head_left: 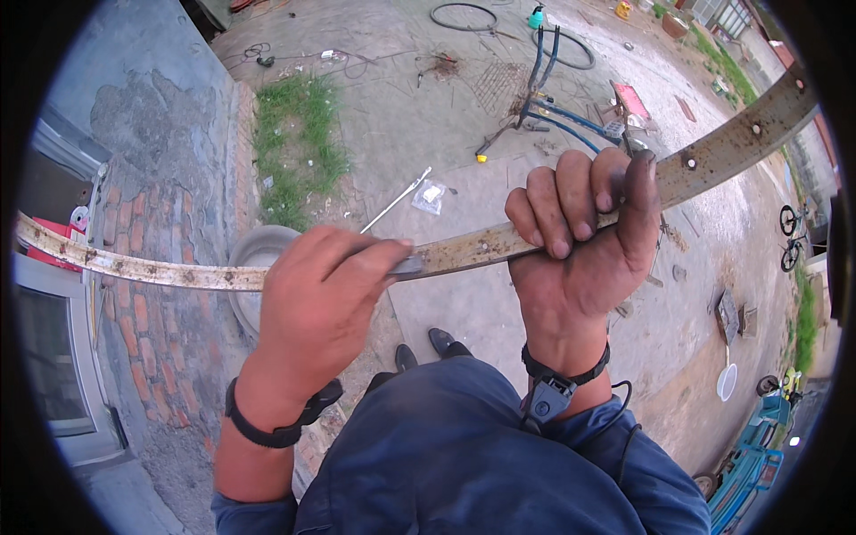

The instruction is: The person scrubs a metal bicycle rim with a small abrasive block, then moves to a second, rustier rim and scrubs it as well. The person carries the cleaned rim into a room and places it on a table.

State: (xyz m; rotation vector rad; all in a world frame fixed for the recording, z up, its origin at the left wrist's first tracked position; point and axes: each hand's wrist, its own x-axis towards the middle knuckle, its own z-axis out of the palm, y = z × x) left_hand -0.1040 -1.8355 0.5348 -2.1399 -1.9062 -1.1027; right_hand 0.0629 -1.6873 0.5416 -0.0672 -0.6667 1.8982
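Observation:
A rust-spotted metal bicycle wheel rim (468, 251) with spoke holes along its inner face arcs across the view in front of me. My right hand (588, 232) is closed around it, palm up, with the fingers curled over the band and the thumb upright. My left hand (321, 290) is closed over the rim further left. Between its fingertips sits a small grey piece (408, 265), pressed to the rim's surface; its kind cannot be made out. Part of the band is hidden behind both hands.
A blue bicycle frame (571, 119) lies on the concrete ahead, near a black tyre (464, 16). Behind my left hand stands a round grey basin (245, 299). A white rod (397, 200) and a clear plastic bag (430, 196) lie nearby. A brick wall (138, 312) borders the left.

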